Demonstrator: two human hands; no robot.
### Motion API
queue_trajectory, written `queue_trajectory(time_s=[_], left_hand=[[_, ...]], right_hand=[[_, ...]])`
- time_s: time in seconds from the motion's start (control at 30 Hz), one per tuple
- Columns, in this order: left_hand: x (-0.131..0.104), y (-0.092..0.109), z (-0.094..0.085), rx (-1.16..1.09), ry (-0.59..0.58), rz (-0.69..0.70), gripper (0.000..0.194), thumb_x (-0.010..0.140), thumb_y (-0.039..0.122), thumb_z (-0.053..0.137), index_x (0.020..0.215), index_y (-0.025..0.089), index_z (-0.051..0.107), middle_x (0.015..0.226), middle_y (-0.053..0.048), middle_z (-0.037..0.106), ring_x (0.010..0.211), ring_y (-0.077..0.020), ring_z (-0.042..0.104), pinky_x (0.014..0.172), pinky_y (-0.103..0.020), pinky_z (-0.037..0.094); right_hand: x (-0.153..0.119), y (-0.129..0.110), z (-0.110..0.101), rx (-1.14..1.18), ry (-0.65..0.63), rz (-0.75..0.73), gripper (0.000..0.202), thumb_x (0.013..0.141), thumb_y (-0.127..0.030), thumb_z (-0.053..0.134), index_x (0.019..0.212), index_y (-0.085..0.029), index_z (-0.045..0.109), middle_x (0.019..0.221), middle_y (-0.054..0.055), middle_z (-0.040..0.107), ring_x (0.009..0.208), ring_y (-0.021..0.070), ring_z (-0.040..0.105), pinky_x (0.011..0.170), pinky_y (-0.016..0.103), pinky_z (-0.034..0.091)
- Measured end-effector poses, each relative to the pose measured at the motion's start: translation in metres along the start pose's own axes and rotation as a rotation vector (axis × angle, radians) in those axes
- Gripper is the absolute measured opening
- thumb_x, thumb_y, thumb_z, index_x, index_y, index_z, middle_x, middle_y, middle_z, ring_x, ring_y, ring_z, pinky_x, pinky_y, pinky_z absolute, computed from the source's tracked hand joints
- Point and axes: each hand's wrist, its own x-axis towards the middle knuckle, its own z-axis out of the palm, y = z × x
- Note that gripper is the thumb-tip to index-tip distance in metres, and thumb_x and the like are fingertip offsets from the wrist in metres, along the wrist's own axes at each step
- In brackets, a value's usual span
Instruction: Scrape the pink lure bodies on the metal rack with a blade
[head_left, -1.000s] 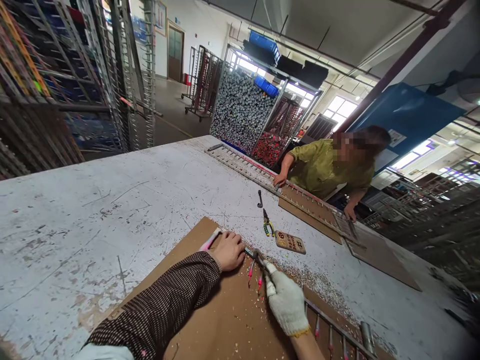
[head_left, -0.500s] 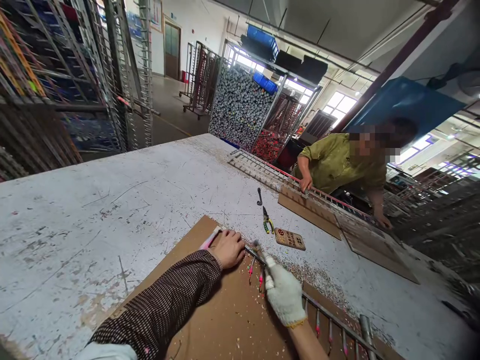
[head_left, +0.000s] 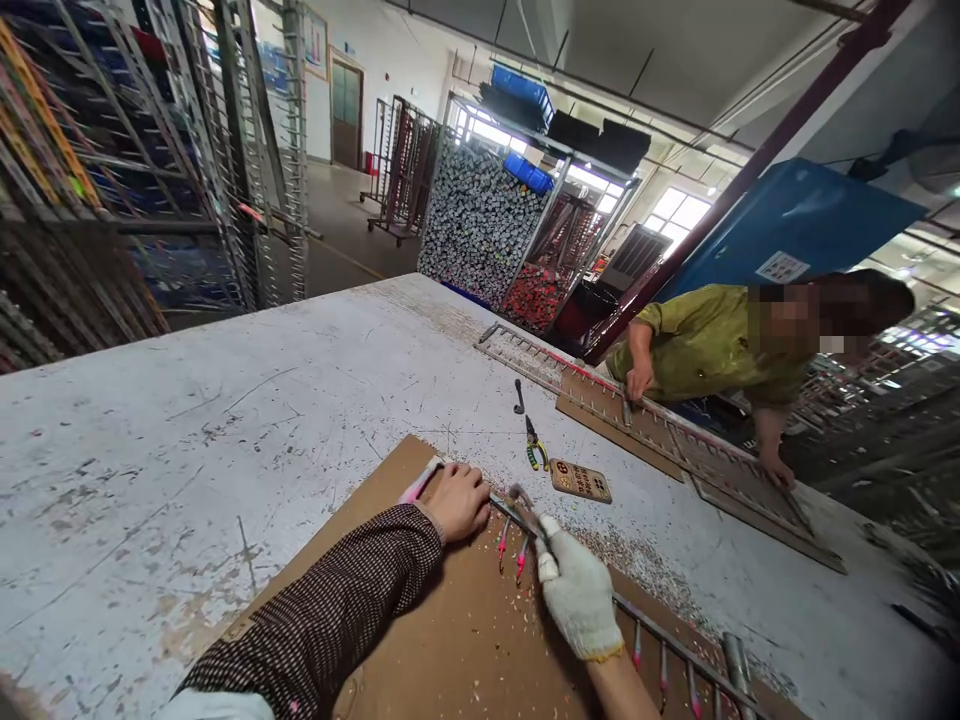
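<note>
1. The bare left hand [head_left: 459, 500] presses, fingers curled together, on the end of a long metal rail with pink-tipped pins [head_left: 637, 622], which lies on a brown cardboard sheet [head_left: 420, 640]
2. The white-gloved right hand [head_left: 576, 592] is clamped on a small metal tool [head_left: 520, 497] at that rail, just beside the left hand
3. Green-handled pliers [head_left: 535, 447] lie beyond the rail on the scratched white table [head_left: 225, 420]

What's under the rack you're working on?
A brown board lies under the rack, strewn with chips, on the table. Both hands, left and right, cover parts of the rack's end.
</note>
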Motion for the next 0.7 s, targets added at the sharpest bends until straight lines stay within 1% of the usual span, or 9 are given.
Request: queue_trajectory(time_s=[0.03, 0.07, 0.17, 0.23, 0.33, 0.4, 0.47, 0.57, 0.7], left_hand=[[0.000, 0.000, 0.001, 0.005, 0.002, -0.004, 0.020, 0.090, 0.036, 0.058, 0.089, 0.018, 0.065, 0.097, -0.009, 0.061, 0.097, -0.0260, 0.051, 0.089, -0.044, 0.033], [0.001, 0.000, 0.001, 0.008, 0.005, -0.012, 0.019, 0.090, 0.036, 0.058, 0.089, 0.018, 0.065, 0.097, -0.009, 0.060, 0.096, -0.0259, 0.051, 0.088, -0.044, 0.033], [0.002, 0.000, 0.002, 0.007, 0.015, -0.029, 0.020, 0.090, 0.037, 0.059, 0.088, 0.018, 0.065, 0.095, -0.008, 0.060, 0.095, -0.0253, 0.052, 0.088, -0.043, 0.034], [0.002, 0.000, 0.002, 0.010, 0.023, -0.019, 0.021, 0.091, 0.038, 0.059, 0.088, 0.018, 0.065, 0.094, -0.007, 0.060, 0.095, -0.0251, 0.052, 0.088, -0.043, 0.034], [0.002, 0.002, 0.000, 0.020, 0.039, 0.013, 0.021, 0.094, 0.037, 0.056, 0.089, 0.017, 0.064, 0.095, -0.008, 0.061, 0.096, -0.0249, 0.053, 0.089, -0.042, 0.034], [0.002, 0.004, -0.002, 0.024, 0.048, 0.039, 0.021, 0.096, 0.034, 0.051, 0.090, 0.017, 0.062, 0.096, -0.008, 0.061, 0.095, -0.0241, 0.054, 0.090, -0.042, 0.033], [0.003, 0.006, -0.003, 0.023, 0.052, 0.065, 0.021, 0.099, 0.028, 0.045, 0.091, 0.017, 0.061, 0.095, -0.008, 0.062, 0.092, -0.0227, 0.055, 0.091, -0.042, 0.033], [0.006, 0.007, -0.005, -0.001, 0.057, 0.093, 0.020, 0.099, 0.020, 0.042, 0.094, 0.017, 0.061, 0.091, -0.007, 0.065, 0.089, -0.0213, 0.056, 0.091, -0.041, 0.033], [0.010, 0.001, -0.014, -0.049, 0.066, 0.106, 0.023, 0.101, 0.021, 0.041, 0.092, 0.018, 0.062, 0.087, -0.006, 0.067, 0.086, -0.0203, 0.057, 0.090, -0.040, 0.031]], right_hand=[[0.000, 0.000, 0.000, 0.023, 0.038, 0.041, 0.048, 0.097, -0.026, 0.038, 0.143, -0.024, 0.053, 0.115, 0.008, 0.073, 0.096, 0.0185, 0.069, 0.081, 0.025, 0.049], [0.001, -0.001, -0.001, 0.030, 0.031, 0.064, 0.049, 0.097, -0.026, 0.038, 0.144, -0.023, 0.051, 0.114, 0.009, 0.073, 0.096, 0.0188, 0.069, 0.081, 0.025, 0.049], [0.000, -0.005, 0.001, 0.006, -0.180, 0.047, 0.054, 0.093, -0.023, 0.043, 0.147, -0.029, 0.047, 0.100, 0.004, 0.076, 0.086, 0.0183, 0.071, 0.076, 0.025, 0.050], [-0.002, -0.007, 0.000, 0.050, -0.243, 0.058, 0.053, 0.093, -0.022, 0.042, 0.145, -0.032, 0.049, 0.101, 0.003, 0.077, 0.086, 0.0179, 0.072, 0.077, 0.025, 0.051], [-0.009, -0.005, -0.007, 0.209, -0.083, 0.181, 0.049, 0.096, -0.030, 0.037, 0.142, -0.028, 0.054, 0.120, 0.003, 0.072, 0.106, 0.0190, 0.068, 0.092, 0.028, 0.051], [-0.017, 0.001, -0.015, 0.286, -0.001, 0.260, 0.049, 0.095, -0.036, 0.039, 0.138, -0.024, 0.058, 0.125, 0.005, 0.070, 0.114, 0.0209, 0.065, 0.098, 0.031, 0.049], [-0.028, 0.009, -0.022, 0.333, 0.010, 0.329, 0.050, 0.093, -0.042, 0.042, 0.134, -0.021, 0.062, 0.121, 0.006, 0.071, 0.110, 0.0224, 0.067, 0.096, 0.032, 0.051], [-0.050, 0.022, -0.029, 0.387, 0.006, 0.410, 0.051, 0.091, -0.046, 0.045, 0.132, -0.023, 0.063, 0.118, 0.005, 0.073, 0.108, 0.0226, 0.068, 0.095, 0.033, 0.052], [-0.076, 0.036, -0.033, 0.446, 0.004, 0.479, 0.053, 0.088, -0.052, 0.049, 0.133, -0.027, 0.062, 0.124, 0.003, 0.070, 0.113, 0.0221, 0.066, 0.096, 0.030, 0.051]])
